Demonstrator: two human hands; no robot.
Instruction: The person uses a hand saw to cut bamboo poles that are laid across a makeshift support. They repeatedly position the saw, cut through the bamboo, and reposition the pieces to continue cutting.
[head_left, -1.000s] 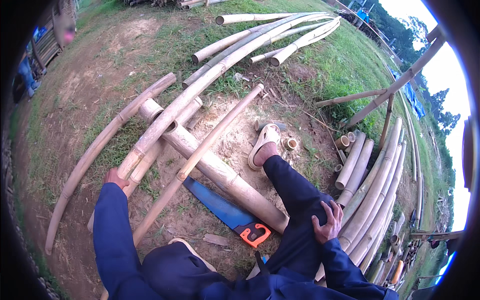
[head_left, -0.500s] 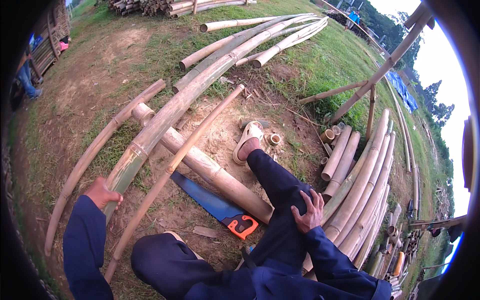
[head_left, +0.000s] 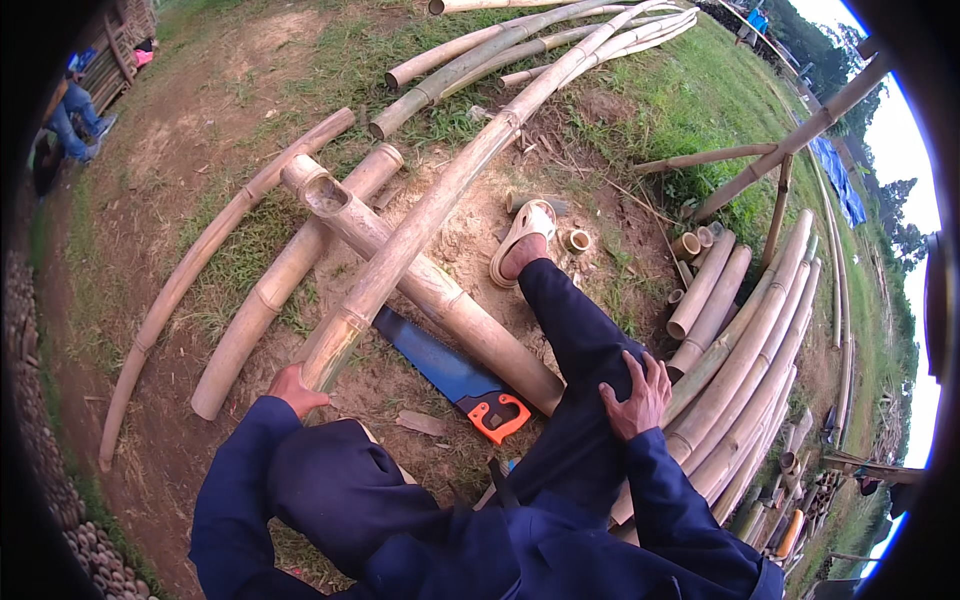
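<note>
Left hand (head_left: 295,385) grips the near end of a long bamboo pole (head_left: 440,200), fingers closed round the cut end, just above the left knee. Pole runs from that hand up and away to the right, crossing over a thick bamboo log (head_left: 430,285) that lies on the dirt ground (head_left: 150,180), w/ its open hollow end toward the far left. Pole's far end reaches the grass near the top edge.

Right hand (head_left: 635,395) lies flat on the right thigh, fingers spread open, holding nothing. Right leg is stretched out fwd; foot in a pale sandal (head_left: 522,240) rests on the ground just beyond the thick log.

A handsaw (head_left: 450,372), blue blade w/ orange-and-black handle, lies on the ground just beside the near side of the thick log, between the legs, handle nearest the person.

Two more bamboo poles (head_left: 270,290) lie left of the log, roughly parallel. A stack of bamboo lengths (head_left: 745,350) sits at the right side, touching the right leg area; short cut bamboo rings (head_left: 577,240) lie near the sandal. More poles lie on grass at the top. Blue tarp (head_left: 835,175) at far right edge. Another person (head_left: 70,115) in blue sits at the far left edge, well apart.

No labels or signs legible.
</note>
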